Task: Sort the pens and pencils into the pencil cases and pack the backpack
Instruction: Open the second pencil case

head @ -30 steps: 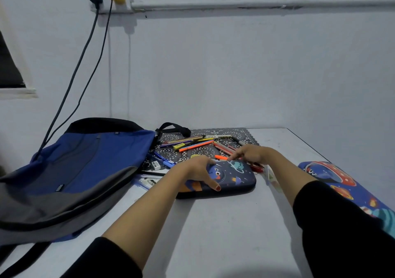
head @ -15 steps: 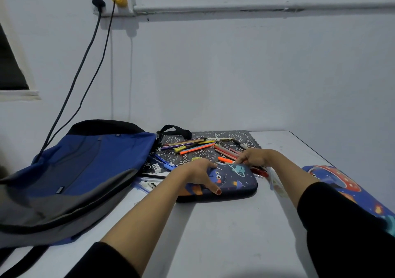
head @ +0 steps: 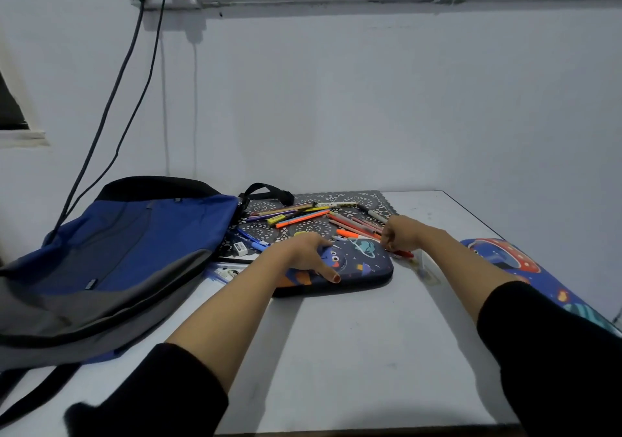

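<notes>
A dark blue pencil case (head: 365, 265) with space cartoons lies flat at the middle of the table. My left hand (head: 303, 251) rests on its left half, fingers spread over the top and thumb down the front edge. My right hand (head: 402, 234) sits at the case's far right corner with its fingers curled in a pinch, seemingly on the zipper. Loose pens and pencils (head: 303, 216) lie scattered on a patterned mat (head: 353, 198) behind the case. A blue and grey backpack (head: 134, 245) lies flat on the left. A second, brighter space-print pencil case (head: 505, 258) lies at the right edge.
A small white sharpener (head: 239, 249) and blue pens lie between the backpack and the case. A red pen (head: 405, 254) and a clear ruler (head: 427, 270) lie under my right wrist. Two cables (head: 111, 100) hang from wall sockets behind the backpack. The white table (head: 370, 352) meets the wall.
My right hand has slid to the right along the case's far edge to its corner, and its fingers have curled in. My left hand has stayed on the case.
</notes>
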